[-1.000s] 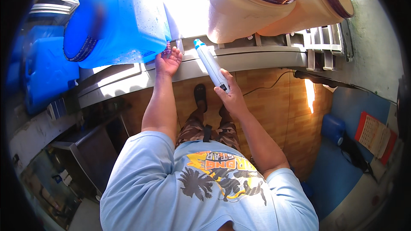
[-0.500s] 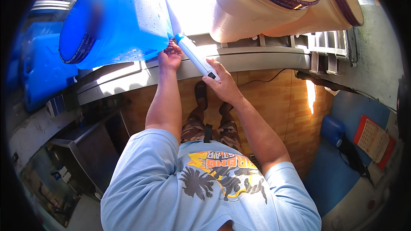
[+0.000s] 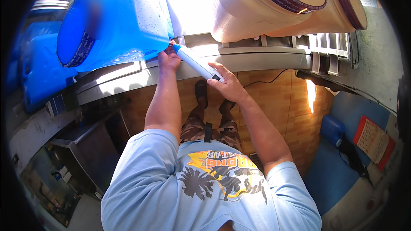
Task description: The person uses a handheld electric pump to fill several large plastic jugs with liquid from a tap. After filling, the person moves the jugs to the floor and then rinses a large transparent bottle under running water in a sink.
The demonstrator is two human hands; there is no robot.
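A large blue water jug (image 3: 113, 17) lies on its side on a grey metal ledge (image 3: 257, 57). My right hand (image 3: 227, 84) grips the lower end of a white tube-shaped tool with a blue tip (image 3: 193, 60). Its tip touches the lower corner of the jug. My left hand (image 3: 169, 57) is closed around the tool's upper end, right at the jug's edge.
Two beige jugs (image 3: 265, 4) with dark printed bands lie on the ledge to the right. More blue containers (image 3: 36, 68) are stacked at left. A small blue canister (image 3: 332, 130) and a black cable (image 3: 274, 79) are on the wooden floor. A dark cabinet (image 3: 92, 145) stands lower left.
The tool has swung up and left until its blue tip met the jug. My left hand has moved from the jug's edge onto the tool's tip end.
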